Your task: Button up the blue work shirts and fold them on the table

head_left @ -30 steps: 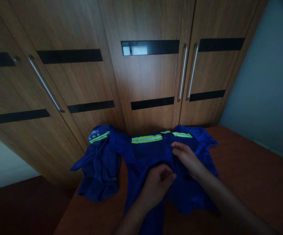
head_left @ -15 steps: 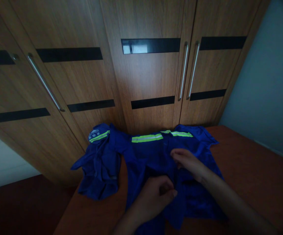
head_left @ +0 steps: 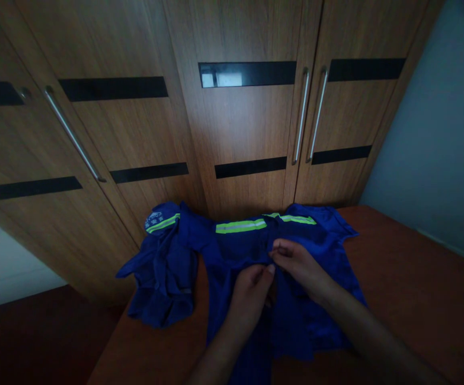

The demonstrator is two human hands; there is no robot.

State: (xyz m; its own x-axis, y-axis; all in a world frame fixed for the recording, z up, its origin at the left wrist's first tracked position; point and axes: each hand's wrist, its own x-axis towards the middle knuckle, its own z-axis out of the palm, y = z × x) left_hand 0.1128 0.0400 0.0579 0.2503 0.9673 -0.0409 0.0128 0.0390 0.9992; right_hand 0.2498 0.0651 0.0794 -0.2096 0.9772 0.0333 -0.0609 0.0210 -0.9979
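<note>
Shirt: from where I stand, a blue short-sleeved shirt point(head_left: 292, 315) lies spread on the table point(head_left: 404, 262), collar end toward the wardrobe, front panels beneath both hands.
Shirt stripe: a yellow-green reflective stripe point(head_left: 240, 227) with a pale centre line crosses the chest; a matching length sits on the other panel.
Left hand: the left hand point(head_left: 252, 291) is at the shirt's front opening, nearer the person; thumb laid close to the curled fingers, little gap between. I cannot tell whether cloth is pinched there.
Right hand: the right hand point(head_left: 298, 264) is at the same opening, slightly farther from the person; thumb and forefinger bent, tips nearly together. The dim light hides any grip on cloth.
Hand spacing: fingertips just beside each other, over the middle of the shirt.
Clothing bundle: a crumpled blue bundle point(head_left: 162, 280) lies at the shirt's left, against its sleeve, with white markings and a striped band at the far end.
Wardrobe: a brown wooden wardrobe point(head_left: 244, 125), doors closed, stands behind the table, with black inlaid strips and metal handles point(head_left: 301, 117).
Wall: a plain wall point(head_left: 436, 155) rises at the right.
</note>
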